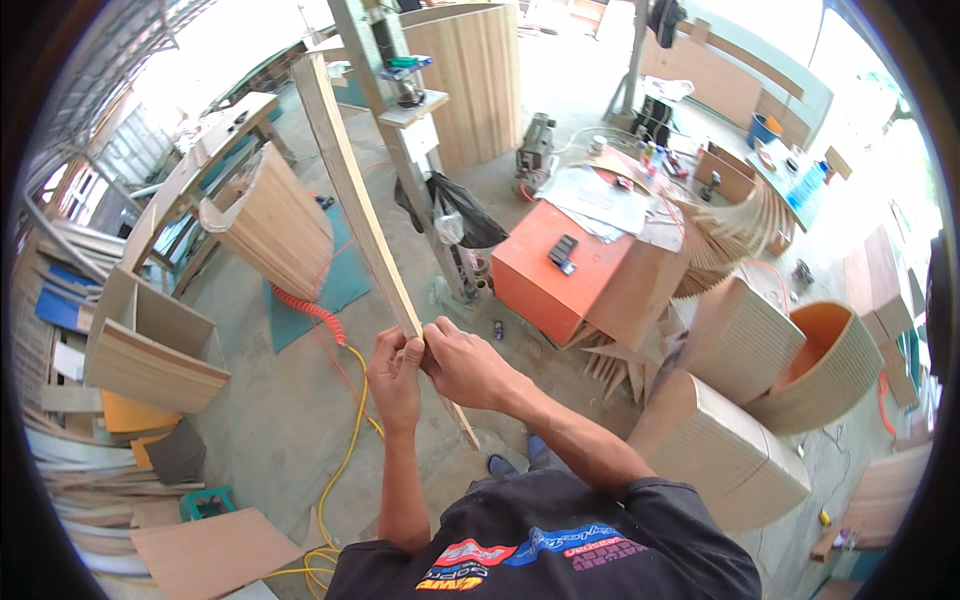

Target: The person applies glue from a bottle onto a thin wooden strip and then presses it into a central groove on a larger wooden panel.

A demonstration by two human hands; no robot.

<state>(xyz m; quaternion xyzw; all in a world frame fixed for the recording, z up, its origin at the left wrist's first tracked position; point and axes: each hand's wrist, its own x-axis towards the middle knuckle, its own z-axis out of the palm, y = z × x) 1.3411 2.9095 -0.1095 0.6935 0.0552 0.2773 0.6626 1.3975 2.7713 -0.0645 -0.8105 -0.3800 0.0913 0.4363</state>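
Centrally, both the left hand (396, 372) and right hand (462, 362) are closed around a long thin wooden strip (352, 190), which runs from frame centre toward the upper left, above an orange box (545, 275)

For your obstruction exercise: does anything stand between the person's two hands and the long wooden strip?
Nothing visible does. The left hand and the right hand are both closed directly on the wooden strip, gripping it near its lower end. The strip slants up and away over the concrete floor.
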